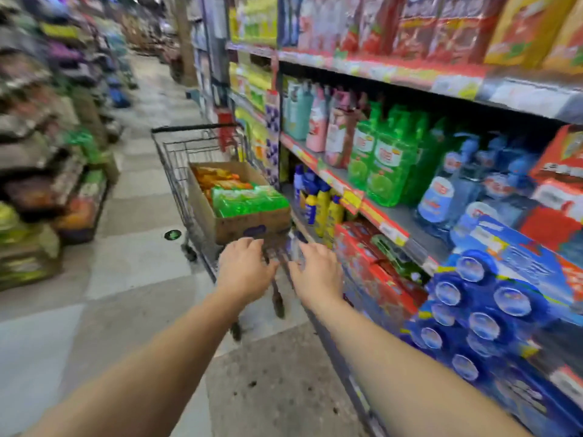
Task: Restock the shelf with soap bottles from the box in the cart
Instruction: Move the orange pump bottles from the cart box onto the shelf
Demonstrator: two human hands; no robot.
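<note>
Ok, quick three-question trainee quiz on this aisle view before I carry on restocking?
1. True or false: the left hand already holds a bottle.
2. Which bottles fill the near end of the cardboard box in the cart? A) green B) blue C) pink
3. Fill in: the green bottles on the shelf stand between red-pink ones and ____ ones.

Key:
1. False; both it and the right hand reach forward with nothing in them.
2. A, the green bottles in the box.
3. Blue.
</note>
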